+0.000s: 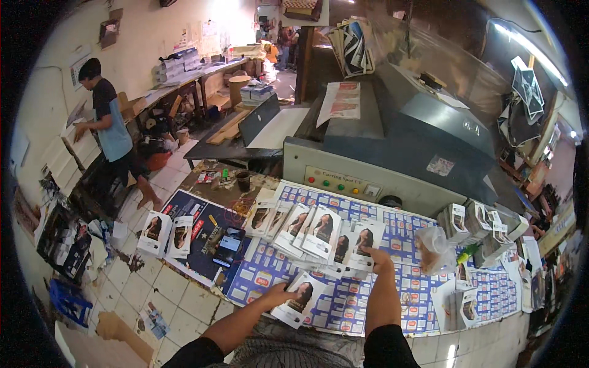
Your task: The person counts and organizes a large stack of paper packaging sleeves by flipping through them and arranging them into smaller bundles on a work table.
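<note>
On the table's near edge lies a white printed card packet [300,299] with a person's picture on it. My left hand [280,295] grips its left edge, the thumb on top and the other fingers mostly hidden. Farther right, my right hand [382,262] has its fingers closed at the right edge of another white printed packet [366,242]; how firmly it holds cannot be made out. Left of that packet several similar stacks [321,232] overlap in a row. At the row's far left end leans a further stack [261,216].
Beneath everything is a blue-and-white printed sheet [405,293]. A phone [229,247] and two packets [167,233] lie to the left. At right are a clear plastic bag [434,250] and bundled stacks [455,222]. A large grey machine [392,129] stands behind; another person [109,122] works far left.
</note>
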`<state>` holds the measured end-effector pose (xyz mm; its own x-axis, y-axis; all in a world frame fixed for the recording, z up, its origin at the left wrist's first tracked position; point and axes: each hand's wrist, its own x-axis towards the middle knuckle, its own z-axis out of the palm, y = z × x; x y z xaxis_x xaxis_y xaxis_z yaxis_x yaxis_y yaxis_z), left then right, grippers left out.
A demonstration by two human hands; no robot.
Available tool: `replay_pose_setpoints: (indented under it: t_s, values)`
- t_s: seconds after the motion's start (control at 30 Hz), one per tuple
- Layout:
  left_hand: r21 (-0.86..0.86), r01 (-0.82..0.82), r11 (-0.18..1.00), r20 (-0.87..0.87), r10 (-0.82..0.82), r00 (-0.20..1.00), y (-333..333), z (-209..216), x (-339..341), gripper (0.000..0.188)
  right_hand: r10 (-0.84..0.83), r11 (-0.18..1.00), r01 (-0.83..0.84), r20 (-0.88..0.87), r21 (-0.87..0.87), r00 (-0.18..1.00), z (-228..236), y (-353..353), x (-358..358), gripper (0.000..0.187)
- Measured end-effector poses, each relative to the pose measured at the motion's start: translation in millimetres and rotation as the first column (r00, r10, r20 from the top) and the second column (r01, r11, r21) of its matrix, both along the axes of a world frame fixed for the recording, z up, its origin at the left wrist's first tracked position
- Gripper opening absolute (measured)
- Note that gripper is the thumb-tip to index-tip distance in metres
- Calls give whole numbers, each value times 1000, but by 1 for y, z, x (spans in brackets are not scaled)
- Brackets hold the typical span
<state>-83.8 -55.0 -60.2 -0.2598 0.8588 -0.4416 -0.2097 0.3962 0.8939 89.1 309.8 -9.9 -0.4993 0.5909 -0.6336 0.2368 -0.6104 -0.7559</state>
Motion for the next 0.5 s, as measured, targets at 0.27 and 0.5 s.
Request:
replay_pose_setpoints:
  t_s: [0.27, 0.5]
  values:
    - [-75, 17, 997, -175, -30, 984, -2, 3, 2, 58, 89, 863, -20, -113, 505, 990, -16, -45, 34, 37]
    - [-117, -38, 992, -246, 9, 969, 4, 4, 5, 63, -237, 922, 269, -143, 280, 961, -17, -56, 86, 34]
